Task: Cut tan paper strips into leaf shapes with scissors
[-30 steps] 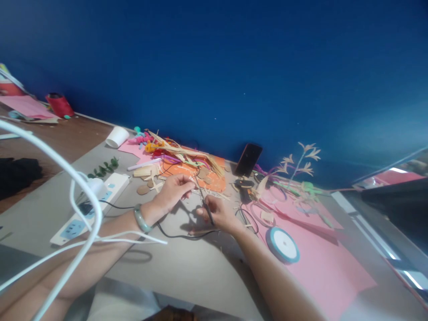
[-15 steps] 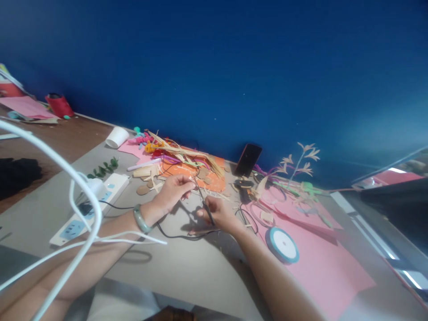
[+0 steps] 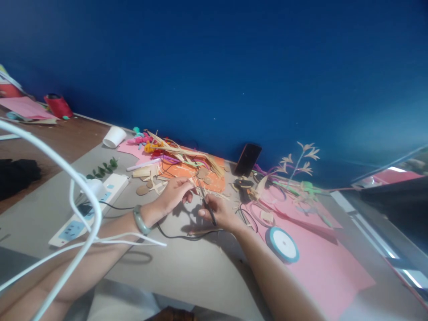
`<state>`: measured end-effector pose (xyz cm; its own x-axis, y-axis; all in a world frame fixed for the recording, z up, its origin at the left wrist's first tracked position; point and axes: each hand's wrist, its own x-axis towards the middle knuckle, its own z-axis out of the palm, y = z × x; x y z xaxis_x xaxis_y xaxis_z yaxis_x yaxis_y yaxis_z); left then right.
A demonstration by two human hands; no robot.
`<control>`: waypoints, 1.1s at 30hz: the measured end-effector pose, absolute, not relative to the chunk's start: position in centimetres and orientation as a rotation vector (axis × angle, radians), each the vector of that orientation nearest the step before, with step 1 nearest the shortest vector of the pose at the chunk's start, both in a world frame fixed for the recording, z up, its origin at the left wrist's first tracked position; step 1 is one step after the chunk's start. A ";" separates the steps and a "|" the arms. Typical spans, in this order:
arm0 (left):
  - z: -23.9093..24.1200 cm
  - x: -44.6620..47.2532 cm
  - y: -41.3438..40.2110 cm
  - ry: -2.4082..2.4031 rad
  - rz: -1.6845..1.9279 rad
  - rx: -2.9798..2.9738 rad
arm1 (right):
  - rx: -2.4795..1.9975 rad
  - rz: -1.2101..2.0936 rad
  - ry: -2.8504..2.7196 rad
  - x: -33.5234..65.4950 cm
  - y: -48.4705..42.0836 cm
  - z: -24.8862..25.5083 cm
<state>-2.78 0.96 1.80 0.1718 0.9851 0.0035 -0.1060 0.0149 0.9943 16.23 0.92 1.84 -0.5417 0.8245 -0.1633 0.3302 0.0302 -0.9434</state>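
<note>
My right hand (image 3: 219, 213) is closed round the dark handles of a pair of scissors (image 3: 207, 206), whose blades point up and away from me. Just left of the blades, my left hand (image 3: 177, 192) is pinched, thumb against fingers. Whatever sits in that pinch is too small to make out; a pale bit shows at the fingertips. Both hands are held above the grey table (image 3: 187, 267). Behind them lies an orange sheet (image 3: 214, 182) strewn with pale strips (image 3: 187, 154) and scraps.
A white power strip (image 3: 88, 209) lies at left, with a white cable (image 3: 95, 200) looping close to the camera. A paper cup (image 3: 114, 137), a leaning phone (image 3: 247, 159), pink paper (image 3: 321, 272), a ribbon roll (image 3: 282, 245) and a stem with pale flowers (image 3: 297, 165) surround the hands.
The scissors and my right hand have moved slightly away from my left fingertips, leaving a wider gap. My left hand stays nearly in place, still pinched.
</note>
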 end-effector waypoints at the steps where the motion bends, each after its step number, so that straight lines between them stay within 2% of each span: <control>1: 2.0 -2.8 0.8 0.994 1.112 1.222 | -1.168 1.538 -1.899 16.2 0.8 2.1; 23: 1.3 -2.9 0.9 0.945 1.040 1.413 | -1.211 1.612 -1.881 16.7 0.9 2.3; 33: 1.6 -2.9 0.9 0.925 1.056 1.403 | -1.217 1.545 -1.921 16.9 1.2 1.8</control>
